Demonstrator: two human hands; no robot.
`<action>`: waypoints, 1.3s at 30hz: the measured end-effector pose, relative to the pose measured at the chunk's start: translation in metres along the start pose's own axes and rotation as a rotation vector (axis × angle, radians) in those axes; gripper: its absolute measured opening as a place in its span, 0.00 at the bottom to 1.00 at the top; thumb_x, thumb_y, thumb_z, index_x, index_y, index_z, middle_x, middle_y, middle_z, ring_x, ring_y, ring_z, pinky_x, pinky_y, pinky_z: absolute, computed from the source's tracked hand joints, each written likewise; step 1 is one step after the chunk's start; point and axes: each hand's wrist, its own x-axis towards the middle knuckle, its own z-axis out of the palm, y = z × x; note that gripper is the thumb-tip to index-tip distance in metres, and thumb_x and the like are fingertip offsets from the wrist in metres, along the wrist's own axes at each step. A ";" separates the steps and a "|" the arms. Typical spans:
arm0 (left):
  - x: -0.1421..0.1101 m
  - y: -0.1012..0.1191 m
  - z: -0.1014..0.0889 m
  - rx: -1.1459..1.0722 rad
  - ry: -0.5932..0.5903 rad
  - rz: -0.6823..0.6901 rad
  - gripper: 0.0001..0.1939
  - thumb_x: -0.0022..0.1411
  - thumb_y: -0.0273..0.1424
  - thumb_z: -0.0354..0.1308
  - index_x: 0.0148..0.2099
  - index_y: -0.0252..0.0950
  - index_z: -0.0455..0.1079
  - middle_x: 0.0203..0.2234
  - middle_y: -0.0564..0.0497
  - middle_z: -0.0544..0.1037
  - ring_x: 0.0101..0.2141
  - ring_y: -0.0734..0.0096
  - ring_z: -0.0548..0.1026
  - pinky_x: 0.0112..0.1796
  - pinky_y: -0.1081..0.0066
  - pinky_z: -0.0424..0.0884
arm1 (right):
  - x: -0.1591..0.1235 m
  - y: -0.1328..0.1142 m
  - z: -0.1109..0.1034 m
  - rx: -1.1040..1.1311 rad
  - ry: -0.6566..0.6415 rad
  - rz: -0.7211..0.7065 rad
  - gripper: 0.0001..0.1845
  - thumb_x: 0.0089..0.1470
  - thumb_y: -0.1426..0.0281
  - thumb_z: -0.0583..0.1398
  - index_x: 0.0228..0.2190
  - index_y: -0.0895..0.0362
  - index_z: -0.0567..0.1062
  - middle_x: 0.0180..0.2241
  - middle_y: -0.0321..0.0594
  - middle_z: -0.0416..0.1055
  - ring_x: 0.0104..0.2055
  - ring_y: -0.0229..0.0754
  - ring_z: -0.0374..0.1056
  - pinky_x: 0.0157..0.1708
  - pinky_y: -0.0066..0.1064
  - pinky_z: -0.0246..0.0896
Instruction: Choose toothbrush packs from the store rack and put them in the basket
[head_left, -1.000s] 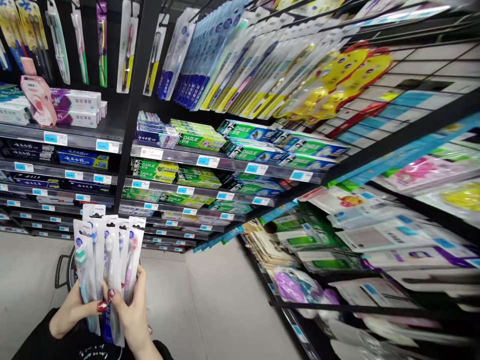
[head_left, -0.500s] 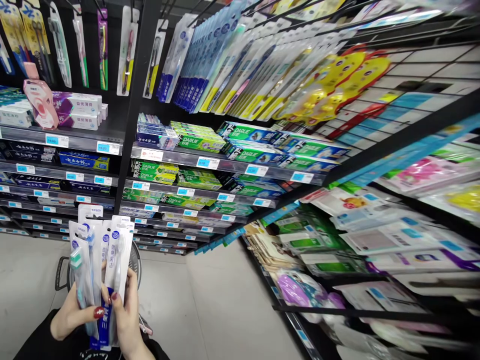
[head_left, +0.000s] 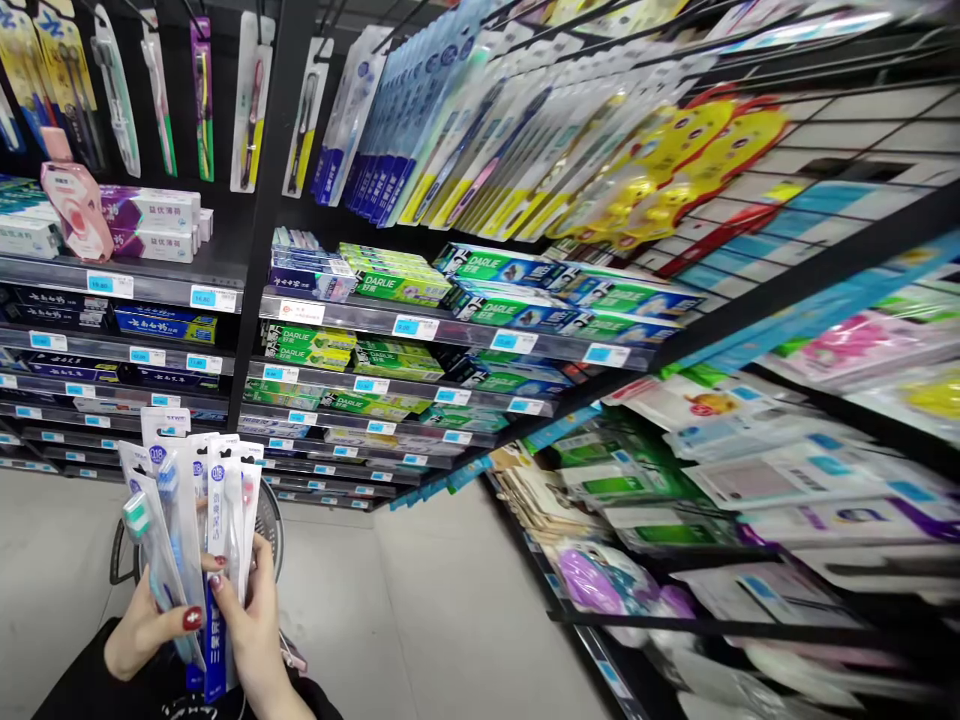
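Note:
Several packaged toothbrushes (head_left: 171,520) stand upright in a loose fan between my two hands, low on the left of the view. My left hand (head_left: 146,622) is closed around the left part of the bunch, with the thumb across a pack showing a green and blue brush. On the other side, my right hand (head_left: 253,625) grips packs with white and dark blue fronts, its thumb pressed on the front one. Most of my fingers are hidden behind the packs. A dark round basket (head_left: 270,525) shows partly behind my hands.
Hanging toothbrush packs (head_left: 405,130) line the top of the shelf unit. Below them are green toothpaste boxes (head_left: 397,280) and a pink bottle (head_left: 75,210). A rack of bagged goods (head_left: 637,480) runs along the right. Grey floor (head_left: 420,600) lies between.
The toothbrush packs have spread wider apart, the left ones tilting further left. A pack with a reddish brush now shows at the right of the bunch. Both hands keep their hold.

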 end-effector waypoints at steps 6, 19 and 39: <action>0.003 0.002 0.005 -0.069 0.087 -0.068 0.21 0.38 0.30 0.67 0.39 0.39 0.75 0.36 0.48 0.80 0.42 0.50 0.73 0.43 0.63 0.69 | 0.004 0.002 -0.005 -0.117 0.052 -0.068 0.24 0.48 0.63 0.59 0.46 0.56 0.61 0.42 0.44 0.70 0.44 0.47 0.67 0.43 0.36 0.62; 0.009 -0.002 0.001 -0.157 0.118 -0.304 0.19 0.41 0.25 0.63 0.40 0.36 0.75 0.41 0.46 0.78 0.49 0.50 0.67 0.52 0.58 0.60 | -0.009 0.003 -0.015 -0.589 -0.005 -0.023 0.30 0.50 0.70 0.56 0.54 0.53 0.56 0.50 0.47 0.63 0.53 0.53 0.59 0.48 0.43 0.55; 0.015 -0.002 0.027 0.038 -0.004 -0.208 0.25 0.42 0.29 0.65 0.46 0.34 0.71 0.37 0.45 0.78 0.43 0.50 0.72 0.46 0.58 0.64 | 0.023 -0.034 -0.025 -0.646 -0.054 -0.261 0.07 0.49 0.66 0.58 0.33 0.53 0.68 0.29 0.36 0.62 0.35 0.44 0.60 0.36 0.37 0.55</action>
